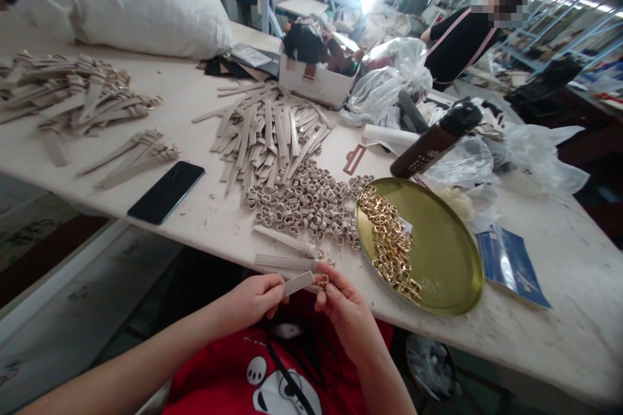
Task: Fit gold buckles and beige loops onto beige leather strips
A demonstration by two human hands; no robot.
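My left hand (260, 298) pinches a light grey strap (298, 283) between thumb and fingers near the table's front edge. Facing it, my right hand (343, 301) grips a small gold buckle (322, 282) at its fingertips, close to the strap's free end; whether the two touch I cannot tell. Just beyond my hands lie two straps (285, 262) with gold metal at their right ends. A heap of small grey strap loops (311, 204) spreads behind them. To the right, a round gold tray (450, 259) carries a pile of gold buckles (389, 243) along its left side.
Loose straps (267, 133) are heaped behind the loops. A phone (166, 192) and buckled straps (82, 94) lie left, below a big white sack (131, 0). A dark bottle (435, 139), plastic bags (389, 81), a blue packet (513, 266) and a co-worker (460, 45) are right.
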